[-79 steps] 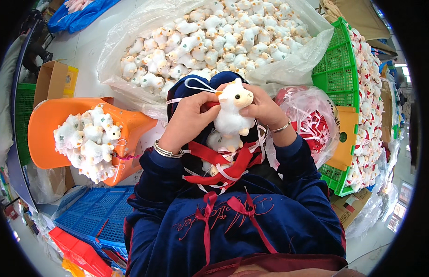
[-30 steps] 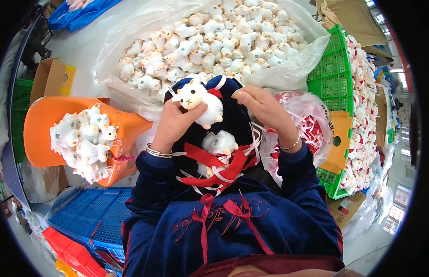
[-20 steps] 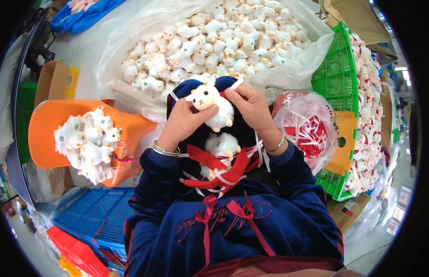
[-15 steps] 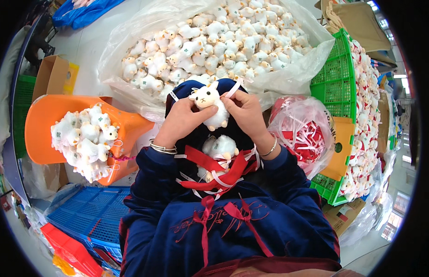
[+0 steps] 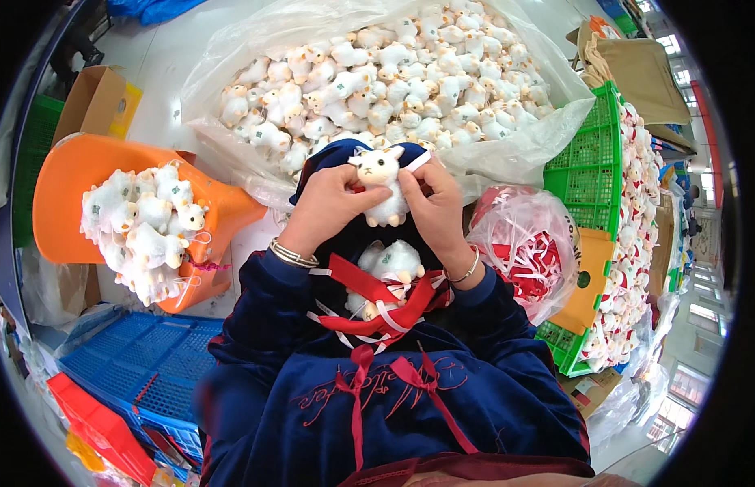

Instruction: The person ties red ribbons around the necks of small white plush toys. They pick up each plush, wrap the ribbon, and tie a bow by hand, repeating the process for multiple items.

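Note:
A small white plush sheep (image 5: 387,203) with a cream face is held upright over my lap, facing me. My left hand (image 5: 330,203) grips it from the left, thumb across its chest. A bit of red cloth shows by those fingers. My right hand (image 5: 434,203) is closed at the sheep's right side, pinching a white ribbon (image 5: 419,161) whose end sticks up above the fingers. Below, on my lap, lie more plush sheep (image 5: 391,261), partly covered by red cloth strips (image 5: 355,277) with white ribbon ends.
A large clear plastic bag (image 5: 223,57) full of plush sheep lies ahead. At left an orange chair (image 5: 65,191) carries a bunch of them, above a blue crate (image 5: 110,349). To the right are a bag of red strips (image 5: 528,264) and a green crate (image 5: 584,158) beside many red-trimmed plush toys.
The plush sheep has shifted slightly right. The white ribbon end left of my left hand no longer shows, and red appears by its fingers. The whole view has swung a little.

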A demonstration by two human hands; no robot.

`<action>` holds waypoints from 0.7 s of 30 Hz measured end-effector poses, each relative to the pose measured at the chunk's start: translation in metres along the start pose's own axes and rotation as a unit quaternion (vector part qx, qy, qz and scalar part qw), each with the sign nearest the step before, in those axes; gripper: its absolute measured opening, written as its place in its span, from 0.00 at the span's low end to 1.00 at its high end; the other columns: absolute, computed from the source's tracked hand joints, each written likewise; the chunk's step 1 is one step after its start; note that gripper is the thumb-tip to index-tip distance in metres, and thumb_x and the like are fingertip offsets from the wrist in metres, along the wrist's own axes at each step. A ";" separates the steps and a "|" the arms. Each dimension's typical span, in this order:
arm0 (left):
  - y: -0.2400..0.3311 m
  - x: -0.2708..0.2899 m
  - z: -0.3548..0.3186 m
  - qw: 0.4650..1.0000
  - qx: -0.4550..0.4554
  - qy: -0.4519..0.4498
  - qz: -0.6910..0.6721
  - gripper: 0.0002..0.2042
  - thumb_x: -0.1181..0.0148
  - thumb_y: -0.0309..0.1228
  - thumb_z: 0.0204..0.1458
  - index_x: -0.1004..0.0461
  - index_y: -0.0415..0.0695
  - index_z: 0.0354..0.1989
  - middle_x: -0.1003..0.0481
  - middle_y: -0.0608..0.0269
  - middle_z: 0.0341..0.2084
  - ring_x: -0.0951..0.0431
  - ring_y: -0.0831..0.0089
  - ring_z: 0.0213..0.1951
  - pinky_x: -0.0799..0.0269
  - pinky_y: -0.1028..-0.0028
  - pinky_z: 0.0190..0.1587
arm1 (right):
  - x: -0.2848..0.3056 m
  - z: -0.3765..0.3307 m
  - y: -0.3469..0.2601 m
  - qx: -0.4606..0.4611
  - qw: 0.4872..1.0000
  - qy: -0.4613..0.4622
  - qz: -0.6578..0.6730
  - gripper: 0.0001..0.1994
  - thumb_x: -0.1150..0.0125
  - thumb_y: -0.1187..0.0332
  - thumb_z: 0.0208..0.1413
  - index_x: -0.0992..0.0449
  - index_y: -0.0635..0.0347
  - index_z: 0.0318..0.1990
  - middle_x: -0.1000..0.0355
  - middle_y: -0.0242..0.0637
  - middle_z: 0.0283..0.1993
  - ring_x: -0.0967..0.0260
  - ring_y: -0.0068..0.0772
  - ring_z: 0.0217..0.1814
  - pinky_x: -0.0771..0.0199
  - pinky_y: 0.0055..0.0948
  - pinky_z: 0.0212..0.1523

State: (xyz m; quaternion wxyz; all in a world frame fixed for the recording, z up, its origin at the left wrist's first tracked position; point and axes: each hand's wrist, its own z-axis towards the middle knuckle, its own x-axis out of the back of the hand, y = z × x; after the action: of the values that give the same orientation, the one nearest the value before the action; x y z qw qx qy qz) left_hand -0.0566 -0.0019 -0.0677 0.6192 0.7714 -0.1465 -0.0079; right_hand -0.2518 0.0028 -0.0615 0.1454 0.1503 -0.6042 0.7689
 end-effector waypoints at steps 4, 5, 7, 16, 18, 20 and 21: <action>0.005 -0.007 0.001 1.000 -0.004 0.009 0.015 0.22 0.26 0.43 0.49 0.20 0.32 0.33 0.21 0.56 0.23 0.22 0.74 0.25 0.26 0.72 0.31 | 0.003 0.001 -0.009 0.031 0.998 0.006 -0.050 0.07 0.33 0.76 0.56 0.27 0.66 0.30 0.33 0.37 0.29 0.36 0.31 0.25 0.37 0.30 0.27; 0.005 -0.010 0.000 1.000 -0.005 0.013 0.013 0.21 0.26 0.42 0.49 0.20 0.32 0.35 0.21 0.59 0.24 0.24 0.76 0.26 0.27 0.73 0.31 | 0.005 0.000 -0.008 0.032 0.998 0.003 -0.055 0.07 0.33 0.76 0.56 0.27 0.65 0.30 0.32 0.37 0.29 0.35 0.32 0.25 0.37 0.30 0.27; 0.022 -0.013 -0.004 1.000 -0.008 0.021 0.009 0.19 0.26 0.39 0.51 0.20 0.33 0.39 0.22 0.65 0.26 0.27 0.81 0.28 0.29 0.75 0.33 | 0.011 -0.005 0.000 0.067 0.996 0.010 -0.056 0.06 0.33 0.77 0.55 0.26 0.65 0.31 0.31 0.38 0.31 0.34 0.32 0.27 0.35 0.29 0.28; 0.015 -0.026 -0.001 0.995 -0.037 0.056 0.072 0.24 0.25 0.46 0.47 0.25 0.34 0.30 0.23 0.53 0.21 0.22 0.65 0.24 0.26 0.68 0.30 | 0.022 -0.016 0.001 0.090 0.995 -0.007 -0.040 0.04 0.35 0.79 0.59 0.25 0.66 0.35 0.27 0.38 0.36 0.30 0.31 0.34 0.31 0.27 0.35; 0.015 -0.024 0.001 0.996 -0.035 0.056 0.053 0.23 0.25 0.45 0.47 0.25 0.33 0.31 0.23 0.53 0.22 0.21 0.66 0.25 0.26 0.68 0.31 | 0.019 -0.011 0.006 0.073 0.997 -0.011 -0.039 0.04 0.34 0.78 0.58 0.25 0.65 0.35 0.29 0.39 0.35 0.30 0.35 0.31 0.31 0.29 0.32; 0.022 -0.016 -0.001 0.996 -0.048 0.013 0.072 0.19 0.27 0.40 0.51 0.23 0.34 0.36 0.23 0.61 0.24 0.26 0.76 0.26 0.29 0.74 0.31 | 0.017 -0.011 0.003 0.076 0.996 0.009 -0.041 0.04 0.35 0.78 0.58 0.25 0.65 0.36 0.28 0.40 0.36 0.30 0.36 0.33 0.31 0.29 0.34; 0.024 -0.012 -0.003 0.995 -0.053 -0.008 0.082 0.17 0.28 0.37 0.53 0.22 0.35 0.38 0.24 0.65 0.25 0.29 0.81 0.26 0.30 0.77 0.31 | 0.015 -0.010 0.001 0.077 0.996 0.018 -0.040 0.03 0.36 0.78 0.59 0.25 0.65 0.36 0.28 0.40 0.37 0.30 0.36 0.34 0.31 0.29 0.35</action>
State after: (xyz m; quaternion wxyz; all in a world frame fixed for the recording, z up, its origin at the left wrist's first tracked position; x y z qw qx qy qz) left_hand -0.0728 -0.0010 -0.0458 0.6567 0.7227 -0.2137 0.0291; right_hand -0.2666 0.0133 -0.0586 0.1747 0.1713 -0.5337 0.8095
